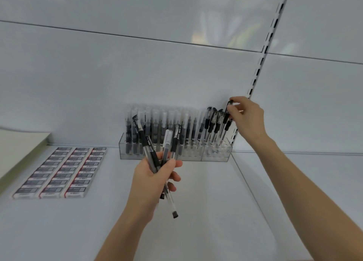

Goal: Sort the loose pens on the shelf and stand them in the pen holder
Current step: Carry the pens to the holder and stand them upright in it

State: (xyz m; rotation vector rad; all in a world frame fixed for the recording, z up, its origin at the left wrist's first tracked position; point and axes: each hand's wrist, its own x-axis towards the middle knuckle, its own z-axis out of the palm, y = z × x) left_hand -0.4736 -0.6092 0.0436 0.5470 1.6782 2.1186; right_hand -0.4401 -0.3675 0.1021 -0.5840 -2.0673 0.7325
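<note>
The step in hand is putting one pen into the pen holder [216, 154], which stands at the back of the shelf [196, 192] against the wall. The right hand [247, 117] is at the right end of the pen holder. Its fingers pinch the top of a black pen [227, 113]. That pen leans a little, with its low end down among the other black pens in the right end of the pen holder. I cannot tell if it sits all the way down. The left hand [155, 174] is just in front of the pen holder, near its middle. It grips a bunch of pens [149, 149] that fan out, some dark and one with a clear cap. Many clear-capped pens [157, 121] stand in the left and middle parts of the pen holder. Next, I think the right hand needs to let go of its pen once it stands. Then it needs to pick one pen from the bunch and match it with pens of its own kind.
</note>
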